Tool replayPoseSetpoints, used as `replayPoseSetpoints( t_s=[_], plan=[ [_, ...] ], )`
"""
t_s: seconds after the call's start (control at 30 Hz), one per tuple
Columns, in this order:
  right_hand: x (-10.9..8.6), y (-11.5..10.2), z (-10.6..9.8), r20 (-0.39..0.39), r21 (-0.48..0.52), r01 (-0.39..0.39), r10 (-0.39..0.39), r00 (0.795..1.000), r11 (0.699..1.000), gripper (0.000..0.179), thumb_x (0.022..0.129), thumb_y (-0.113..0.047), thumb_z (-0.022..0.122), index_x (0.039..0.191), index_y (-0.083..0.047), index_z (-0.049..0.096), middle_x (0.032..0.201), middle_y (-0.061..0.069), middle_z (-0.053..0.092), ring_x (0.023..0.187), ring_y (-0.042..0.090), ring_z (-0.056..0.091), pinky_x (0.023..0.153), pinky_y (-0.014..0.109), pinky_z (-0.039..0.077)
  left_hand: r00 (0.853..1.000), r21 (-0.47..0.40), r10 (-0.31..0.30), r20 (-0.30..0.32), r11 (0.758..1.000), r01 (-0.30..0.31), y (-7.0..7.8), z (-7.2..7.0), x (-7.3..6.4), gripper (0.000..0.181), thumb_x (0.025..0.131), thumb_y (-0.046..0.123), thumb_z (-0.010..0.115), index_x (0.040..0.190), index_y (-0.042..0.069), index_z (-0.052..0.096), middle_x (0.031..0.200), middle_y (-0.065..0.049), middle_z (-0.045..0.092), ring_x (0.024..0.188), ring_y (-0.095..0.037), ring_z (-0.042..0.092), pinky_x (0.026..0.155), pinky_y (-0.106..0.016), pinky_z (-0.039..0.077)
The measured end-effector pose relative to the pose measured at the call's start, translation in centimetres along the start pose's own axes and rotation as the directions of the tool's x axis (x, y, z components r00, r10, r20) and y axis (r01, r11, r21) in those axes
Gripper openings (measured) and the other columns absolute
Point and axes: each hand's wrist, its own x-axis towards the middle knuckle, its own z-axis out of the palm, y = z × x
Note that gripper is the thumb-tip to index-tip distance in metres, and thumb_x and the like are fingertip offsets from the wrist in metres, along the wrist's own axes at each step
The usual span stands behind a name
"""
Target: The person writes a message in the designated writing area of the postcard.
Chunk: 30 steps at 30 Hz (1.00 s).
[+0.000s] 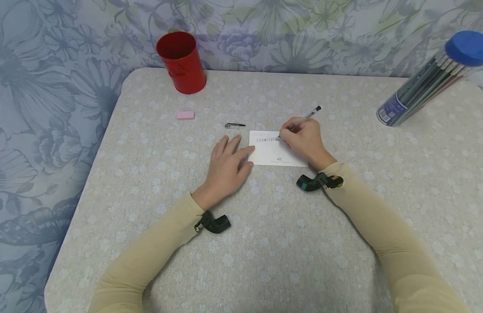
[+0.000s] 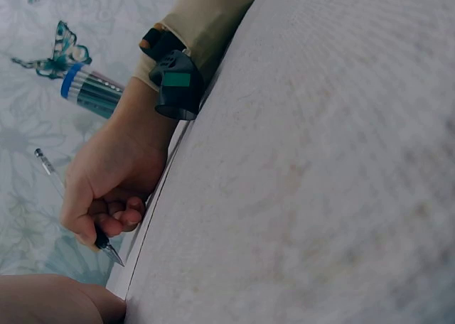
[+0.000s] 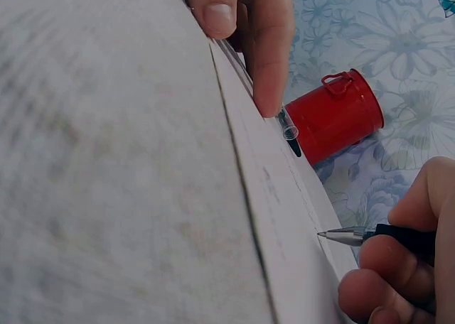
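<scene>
A white card (image 1: 265, 153) with a line of handwriting near its top lies on the table. My right hand (image 1: 305, 138) pinches a clear-barrelled pen (image 1: 313, 112), its tip at the end of that line. In the right wrist view the metal pen tip (image 3: 345, 235) meets the card or hovers just over it; I cannot tell which. My left hand (image 1: 227, 167) lies flat with fingers spread, thumb and forefinger touching the card's left edge. Just beyond its fingers is a pen cap (image 1: 235, 125), clear with a black clip.
A pink eraser (image 1: 185, 115) lies at the left, with a red metal bucket (image 1: 188, 71) behind it. At the back right stands a clear tube of pencils (image 1: 411, 93) with a blue lid. The floral wall (image 1: 249, 39) borders the table's far edge.
</scene>
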Motion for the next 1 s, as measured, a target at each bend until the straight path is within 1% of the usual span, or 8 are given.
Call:
replayPoseSetpoints(
  t_s=[0.17,0.43,0.67,1.0],
  plan=[
    [-0.01,-0.02,0.02,0.003,-0.007,-0.005,0.005,1.000,1.000,0.017,0.077,-0.008,0.060,0.076,-0.005,0.077,0.054,0.002,0.061,0.046,0.009,0.049,0.044,0.018,0.033,1.000,0.002,0.002,-0.003,1.000,-0.002,0.05,-0.04,0.02,0.040,0.098,0.022,0.062,0.137,0.012,0.066,0.159,-0.023,0.041,0.152,-0.052,0.024,0.123,-0.068,0.017],
    [0.03,-0.17,-0.03,-0.018,-0.024,-0.016,0.015,1.000,1.000,0.017,0.076,-0.008,0.060,0.075,-0.003,0.076,0.057,0.005,0.062,0.048,0.011,0.048,0.044,0.018,0.030,1.000,0.006,-0.002,0.005,1.000,0.002,0.08,-0.11,0.05,0.040,0.099,0.022,0.061,0.137,0.012,0.066,0.159,-0.023,0.041,0.152,-0.052,0.025,0.123,-0.068,0.017],
    [0.04,-0.25,-0.13,-0.029,0.010,-0.038,0.038,0.999,0.999,0.017,0.077,-0.009,0.060,0.074,-0.002,0.075,0.053,0.002,0.059,0.046,0.010,0.048,0.044,0.019,0.032,1.000,0.004,0.002,0.004,1.000,-0.002,0.17,-0.20,-0.03,0.040,0.099,0.022,0.061,0.137,0.011,0.065,0.159,-0.024,0.041,0.151,-0.053,0.025,0.122,-0.069,0.017],
    [0.04,-0.33,-0.01,-0.042,0.009,-0.069,0.069,0.997,0.998,0.016,0.076,-0.009,0.061,0.074,-0.002,0.076,0.057,0.003,0.061,0.050,0.011,0.049,0.045,0.019,0.032,1.000,0.003,0.005,0.004,1.000,-0.005,0.18,-0.25,-0.08,0.040,0.099,0.022,0.061,0.137,0.011,0.065,0.159,-0.024,0.041,0.151,-0.053,0.024,0.122,-0.069,0.017]
  ],
)
